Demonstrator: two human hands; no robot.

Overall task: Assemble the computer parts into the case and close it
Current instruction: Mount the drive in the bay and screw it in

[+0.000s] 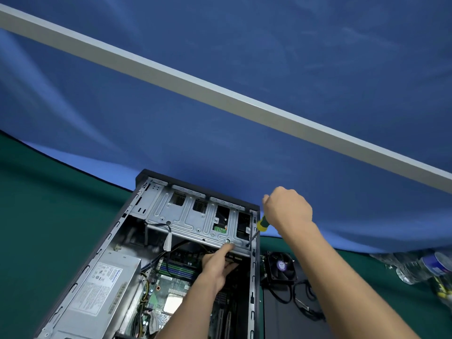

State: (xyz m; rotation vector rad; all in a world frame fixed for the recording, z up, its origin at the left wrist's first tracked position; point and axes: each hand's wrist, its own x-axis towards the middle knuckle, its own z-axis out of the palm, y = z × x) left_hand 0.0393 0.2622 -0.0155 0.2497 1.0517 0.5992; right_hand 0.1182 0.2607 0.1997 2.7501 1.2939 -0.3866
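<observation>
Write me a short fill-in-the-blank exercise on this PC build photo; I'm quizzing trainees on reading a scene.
1. The right hand grips a yellow-handled ____ whose tip meets the drive cage.
2. The left hand reaches ____ the open case, fingers at the cage's lower edge.
3. The loose fan lies outside the case, on its ____ side.
4. The power supply sits on the case's ____ side.

Missing words: screwdriver; into; right; left
</observation>
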